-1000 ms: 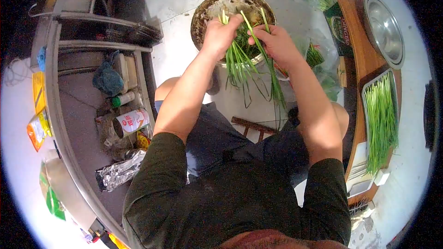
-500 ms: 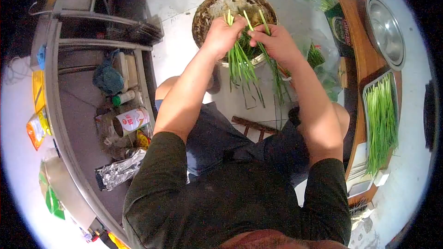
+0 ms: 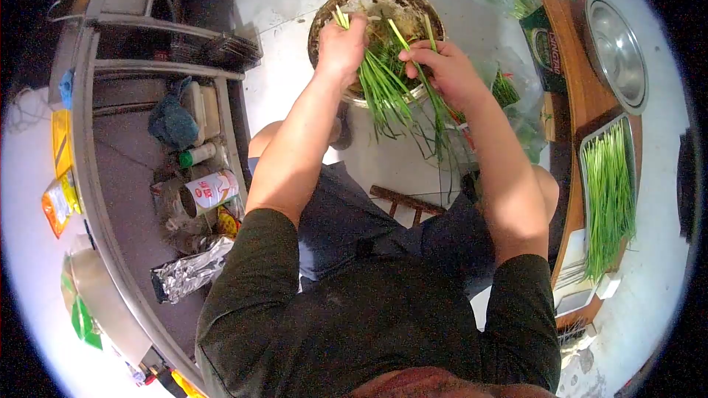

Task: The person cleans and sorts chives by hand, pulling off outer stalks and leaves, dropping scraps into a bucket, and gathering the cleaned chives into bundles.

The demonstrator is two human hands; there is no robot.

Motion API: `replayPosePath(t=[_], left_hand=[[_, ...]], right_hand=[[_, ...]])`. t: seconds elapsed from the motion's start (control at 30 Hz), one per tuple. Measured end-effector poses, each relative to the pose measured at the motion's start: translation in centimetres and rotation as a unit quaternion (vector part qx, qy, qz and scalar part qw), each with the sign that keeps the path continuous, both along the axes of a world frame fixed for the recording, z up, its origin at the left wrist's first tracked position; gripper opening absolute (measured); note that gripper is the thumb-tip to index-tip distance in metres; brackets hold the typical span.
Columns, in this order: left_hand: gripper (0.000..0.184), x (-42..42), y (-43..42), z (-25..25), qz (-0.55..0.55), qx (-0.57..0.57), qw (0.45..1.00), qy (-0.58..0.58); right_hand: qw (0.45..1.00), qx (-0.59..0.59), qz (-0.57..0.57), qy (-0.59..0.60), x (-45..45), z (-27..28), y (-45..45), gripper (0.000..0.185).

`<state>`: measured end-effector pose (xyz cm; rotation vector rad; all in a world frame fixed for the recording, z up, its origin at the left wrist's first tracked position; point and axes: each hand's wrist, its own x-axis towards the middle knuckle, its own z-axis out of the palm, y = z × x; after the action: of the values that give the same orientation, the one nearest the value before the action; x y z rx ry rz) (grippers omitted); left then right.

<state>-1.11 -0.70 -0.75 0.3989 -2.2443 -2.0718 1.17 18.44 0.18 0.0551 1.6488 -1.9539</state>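
Observation:
My left hand is closed around a bunch of garlic chives. Their pale ends stick up above the fist and the green leaves hang down to the right. With thumb and fingers, my right hand pinches a few separate chive stalks, whose leaf tips droop toward the floor. Both hands are over the near part of a round, dirt-stained bucket holding green scraps. Part of its inside is hidden by the hands and leaves.
At right, a tray of chives and a steel bowl stand on a wooden surface. Plastic bags with greens lie near my right arm. At left, a shelf holds a can and foil.
My left hand has moved left with its bunch, away from the right hand. My right hand has shifted slightly right and still pinches stalks.

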Motion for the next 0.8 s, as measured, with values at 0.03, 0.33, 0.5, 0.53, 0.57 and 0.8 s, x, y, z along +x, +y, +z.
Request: replayPosePath(t=[0.03,0.33,0.5,0.53,0.57,0.8], left_hand=[[0.024,0.0,0.0,0.0,0.016,-0.007,1.0,0.005],[0.016,0.2,0.1,0.4,-0.026,0.012,0.997,-0.078],[0.015,0.3,-0.2,-0.1,-0.093,-0.017,0.99,-0.101],[0.015,0.3,-0.2,-0.2,-0.113,-0.048,0.987,-0.105],[0.015,0.4,0.0,-0.3,-0.119,-0.06,0.987,-0.091],[0.019,0.8,0.5,-0.4,-0.189,-0.14,0.968,-0.092]], right_hand=[[1.0,0.0,-0.003,-0.004,0.0,0.4,0.0,0.016],[0.999,0.023,-0.025,0.0,-0.3,-0.3,0.1,0.014],[0.993,0.079,-0.059,0.072,-0.5,-1.1,-0.1,0.017],[0.989,0.074,-0.068,0.108,-0.8,-2.1,-0.3,0.018],[0.984,0.07,-0.077,0.145,-0.8,-2.7,-0.3,0.019],[0.981,0.108,-0.017,0.161,-0.1,-0.5,-0.5,0.026]])
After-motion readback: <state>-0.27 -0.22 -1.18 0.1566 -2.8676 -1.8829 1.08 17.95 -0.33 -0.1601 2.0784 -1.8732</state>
